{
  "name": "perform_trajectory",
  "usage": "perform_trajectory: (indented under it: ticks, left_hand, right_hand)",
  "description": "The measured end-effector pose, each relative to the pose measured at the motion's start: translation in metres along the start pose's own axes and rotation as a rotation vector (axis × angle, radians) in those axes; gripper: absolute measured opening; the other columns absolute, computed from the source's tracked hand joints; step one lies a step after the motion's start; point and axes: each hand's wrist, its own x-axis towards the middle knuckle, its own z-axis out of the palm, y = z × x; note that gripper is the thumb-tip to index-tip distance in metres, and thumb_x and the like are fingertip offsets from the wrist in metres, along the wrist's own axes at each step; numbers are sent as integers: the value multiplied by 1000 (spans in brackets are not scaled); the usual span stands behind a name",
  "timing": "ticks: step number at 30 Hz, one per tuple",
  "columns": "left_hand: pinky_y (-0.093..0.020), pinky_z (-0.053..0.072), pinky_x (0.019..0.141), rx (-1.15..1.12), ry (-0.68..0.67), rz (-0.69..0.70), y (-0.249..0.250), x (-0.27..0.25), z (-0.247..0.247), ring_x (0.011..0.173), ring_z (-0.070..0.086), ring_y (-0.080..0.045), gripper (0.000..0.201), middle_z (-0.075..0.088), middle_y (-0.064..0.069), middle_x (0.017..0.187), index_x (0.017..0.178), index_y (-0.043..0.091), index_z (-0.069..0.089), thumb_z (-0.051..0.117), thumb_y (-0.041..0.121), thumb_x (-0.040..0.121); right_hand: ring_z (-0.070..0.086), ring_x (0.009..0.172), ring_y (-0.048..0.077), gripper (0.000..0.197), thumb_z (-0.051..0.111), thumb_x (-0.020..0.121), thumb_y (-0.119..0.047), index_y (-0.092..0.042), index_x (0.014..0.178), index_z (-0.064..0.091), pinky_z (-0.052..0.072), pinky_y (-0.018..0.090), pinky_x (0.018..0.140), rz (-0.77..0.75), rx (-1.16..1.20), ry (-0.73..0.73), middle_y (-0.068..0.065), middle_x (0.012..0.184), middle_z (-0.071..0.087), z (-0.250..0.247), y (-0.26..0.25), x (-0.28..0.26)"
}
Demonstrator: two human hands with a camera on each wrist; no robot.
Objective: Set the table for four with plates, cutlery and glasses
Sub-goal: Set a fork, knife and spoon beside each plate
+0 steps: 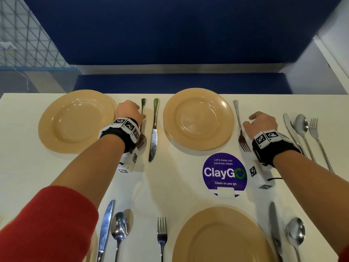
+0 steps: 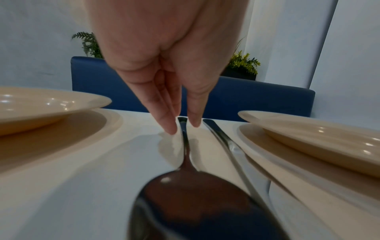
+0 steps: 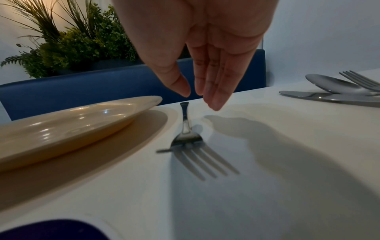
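Two tan plates stand at the far side, one on the left (image 1: 47,129) and one on the right (image 1: 170,120). Between them lie a spoon (image 1: 143,106) and a knife (image 1: 154,129). My left hand (image 1: 130,110) is over the spoon handle. In the left wrist view its straight fingers (image 2: 170,128) and thumb come down on either side of the spoon (image 2: 185,194), which lies flat. A fork (image 1: 238,118) lies right of the right plate. My right hand (image 1: 260,120) hovers just above the fork (image 3: 187,139), with its fingers (image 3: 213,104) straight and touching nothing.
A spare knife (image 1: 290,129), spoon (image 1: 302,125) and fork (image 1: 315,133) lie together at the far right. The near side holds a third plate (image 1: 188,242) with cutlery on both sides. A purple sticker (image 1: 224,172) marks the middle. A blue bench (image 1: 179,82) runs behind the table.
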Motion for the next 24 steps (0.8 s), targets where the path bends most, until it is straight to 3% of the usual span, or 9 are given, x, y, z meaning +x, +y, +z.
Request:
perform_trajectory:
  ticks: [9, 17, 24]
  left_hand:
    - [-30, 49, 87, -9, 62, 37, 11, -23, -16, 106, 62, -23, 42, 67, -9, 115, 121, 13, 63, 70, 31, 84]
    - [-30, 51, 87, 12, 4, 35, 27, -30, 16, 100, 64, -25, 36, 67, -10, 112, 116, 14, 67, 73, 24, 82]
    - [-27, 47, 71, 111, 0, 2, 39, -7, 26, 98, 64, -26, 40, 66, -10, 110, 113, 9, 66, 74, 31, 81]
  right_hand:
    - [60, 102, 32, 32, 58, 88, -20, -8, 119, 58, 45, 31, 79, -73, 45, 14, 15, 110, 66, -16, 3, -12]
    - [60, 103, 28, 31, 57, 89, -23, -12, 118, 57, 38, 25, 75, -112, 59, 0, 12, 110, 66, -23, 19, -16]
    - [60, 101, 26, 31, 57, 88, -22, -13, 118, 59, 39, 24, 74, -134, 58, 5, 9, 110, 66, -18, 21, -14]
